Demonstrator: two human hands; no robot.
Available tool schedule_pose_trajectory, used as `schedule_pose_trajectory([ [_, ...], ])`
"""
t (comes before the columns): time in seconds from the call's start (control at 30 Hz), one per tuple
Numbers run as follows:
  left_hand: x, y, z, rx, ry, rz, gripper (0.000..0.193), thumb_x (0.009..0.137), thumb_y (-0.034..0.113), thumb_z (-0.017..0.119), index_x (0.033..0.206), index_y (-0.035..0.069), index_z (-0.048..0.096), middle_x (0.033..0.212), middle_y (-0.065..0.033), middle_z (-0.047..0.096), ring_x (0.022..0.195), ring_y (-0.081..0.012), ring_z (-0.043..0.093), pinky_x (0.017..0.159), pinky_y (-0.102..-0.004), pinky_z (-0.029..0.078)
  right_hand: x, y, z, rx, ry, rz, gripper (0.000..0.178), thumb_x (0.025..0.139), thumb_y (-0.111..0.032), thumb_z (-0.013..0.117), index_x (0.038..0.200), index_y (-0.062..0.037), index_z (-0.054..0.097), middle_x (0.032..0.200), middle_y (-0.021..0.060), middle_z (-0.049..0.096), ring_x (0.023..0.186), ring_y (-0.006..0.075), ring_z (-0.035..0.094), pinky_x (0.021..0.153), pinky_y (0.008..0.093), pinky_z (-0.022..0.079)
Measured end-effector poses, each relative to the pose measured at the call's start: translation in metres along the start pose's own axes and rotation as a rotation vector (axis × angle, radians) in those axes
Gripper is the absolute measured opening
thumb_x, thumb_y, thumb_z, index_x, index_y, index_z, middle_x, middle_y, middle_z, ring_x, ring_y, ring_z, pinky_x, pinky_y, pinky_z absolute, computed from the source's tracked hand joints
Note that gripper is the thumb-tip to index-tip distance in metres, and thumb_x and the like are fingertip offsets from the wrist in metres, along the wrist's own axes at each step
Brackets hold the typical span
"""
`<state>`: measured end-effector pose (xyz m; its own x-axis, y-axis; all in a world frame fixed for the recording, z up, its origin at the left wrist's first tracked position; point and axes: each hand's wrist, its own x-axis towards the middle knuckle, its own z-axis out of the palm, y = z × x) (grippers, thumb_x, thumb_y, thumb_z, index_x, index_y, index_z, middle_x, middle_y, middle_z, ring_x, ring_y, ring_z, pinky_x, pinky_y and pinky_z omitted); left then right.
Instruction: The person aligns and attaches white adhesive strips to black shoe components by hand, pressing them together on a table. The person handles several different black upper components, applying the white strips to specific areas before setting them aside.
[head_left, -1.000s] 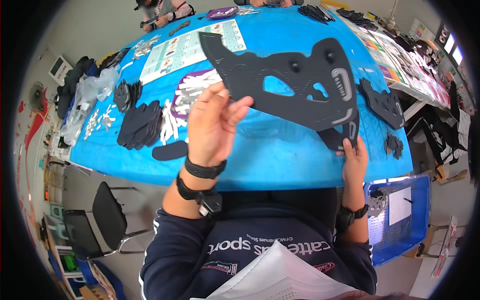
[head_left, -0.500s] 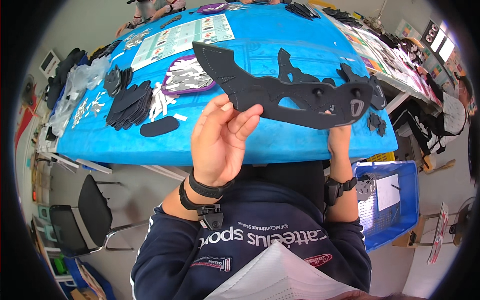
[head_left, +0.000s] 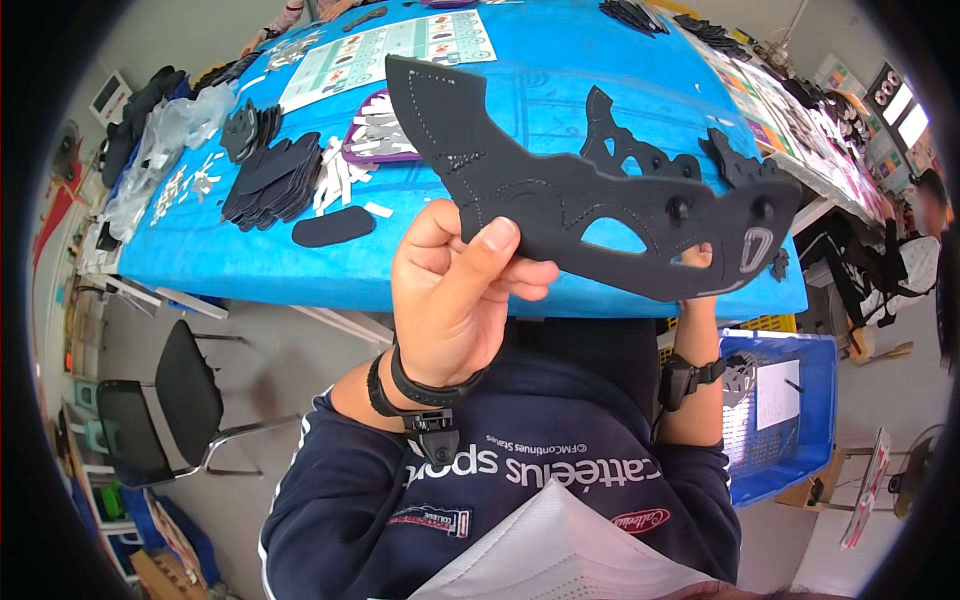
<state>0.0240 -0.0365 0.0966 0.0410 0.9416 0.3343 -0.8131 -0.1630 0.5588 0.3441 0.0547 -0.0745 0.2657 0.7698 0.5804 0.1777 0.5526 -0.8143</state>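
Note:
A black shoe upper piece (head_left: 545, 205) is raised above the table's near edge, long and curved, with lines of small holes, cutouts, two dark round knobs and a grey outlined loop near its right end. My left hand (head_left: 455, 295) is closed on its lower left edge, thumb in front. Behind the right part is my right hand (head_left: 698, 306), holding it from the back; most of its fingers are hidden, though some skin shows through a cutout. Beyond the held piece, another similar black piece (head_left: 606, 135) lies on the blue-covered table (head_left: 400, 285).
Left on the table are a stack of black pieces (head_left: 268, 185), one loose black oval (head_left: 333, 227) and a purple tray (head_left: 385, 157) of white strips. A blue crate (head_left: 825, 410) stands low at right, a black chair (head_left: 190, 395) at left. Another person's arm (head_left: 265, 35) shows at the far edge.
The upper piece has come closer and its right end has shifted right and down. My left thumb now lies flatter across its front. The view has tilted slightly downward.

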Motion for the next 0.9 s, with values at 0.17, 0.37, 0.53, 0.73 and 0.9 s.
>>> schedule_pose_trajectory([
  [0.17, -0.001, 0.001, 0.0, 0.001, 0.007, 0.013, 0.002, 0.092, 0.001, 0.053, 0.093, 0.001, 0.051, 0.092, -0.0198, 0.067, 0.066, -0.0241, 0.07, 0.051, -0.0289, 0.059, 0.005, -0.008, 0.003, 0.029, 0.022, 0.121, 0.04, 0.085, -0.005, 0.064, 0.123, 0.0033, 0.054, 0.115, 0.0113, 0.062, 0.101, 0.0159, 0.06, 0.086, 0.0287, 0.049],
  [0.37, 0.0, 0.001, -0.001, -0.048, -0.023, -0.038, 0.005, 0.093, 0.001, 0.052, 0.096, -0.001, 0.052, 0.096, -0.02, 0.066, 0.061, -0.023, 0.069, 0.045, -0.027, 0.056, 0.008, -0.03, 0.017, 0.031, 0.024, 0.199, 0.04, 0.086, -0.006, 0.063, 0.123, 0.0033, 0.055, 0.114, 0.0108, 0.062, 0.101, 0.0148, 0.059, 0.086, 0.0281, 0.049],
  [0.53, 0.002, -0.003, -0.004, -0.093, 0.004, -0.078, 0.005, 0.093, 0.001, 0.051, 0.098, -0.001, 0.052, 0.097, -0.0189, 0.065, 0.056, -0.0206, 0.067, 0.042, -0.0259, 0.054, 0.006, -0.04, 0.017, 0.017, 0.031, 0.246, 0.039, 0.087, -0.007, 0.062, 0.124, 0.0033, 0.055, 0.114, 0.0104, 0.063, 0.101, 0.0138, 0.059, 0.087, 0.0276, 0.049],
  [0.73, 0.008, -0.02, -0.017, 0.509, -0.123, 0.337, 0.017, 0.083, -0.009, 0.059, 0.097, 0.001, 0.059, 0.104, -0.0172, 0.064, 0.067, -0.0216, 0.068, 0.054, -0.0263, 0.055, 0.005, -0.045, 0.02, 0.145, 0.039, 0.306, 0.033, 0.091, -0.006, 0.06, 0.123, 0.0012, 0.055, 0.108, 0.0058, 0.063, 0.089, 0.0087, 0.059, 0.063, 0.0226, 0.052],
  [0.9, 0.024, -0.02, -0.042, 1.373, -0.426, 1.236, 0.036, 0.064, -0.012, 0.075, 0.095, 0.006, 0.073, 0.115, -0.0091, 0.054, 0.073, -0.0217, 0.059, 0.062, -0.0304, 0.051, 0.007, -0.049, 0.022, 0.152, 0.046, 0.323, 0.034, 0.091, -0.007, 0.061, 0.124, 0.0007, 0.056, 0.109, 0.0051, 0.061, 0.089, 0.0087, 0.058, 0.06, 0.0228, 0.052],
])
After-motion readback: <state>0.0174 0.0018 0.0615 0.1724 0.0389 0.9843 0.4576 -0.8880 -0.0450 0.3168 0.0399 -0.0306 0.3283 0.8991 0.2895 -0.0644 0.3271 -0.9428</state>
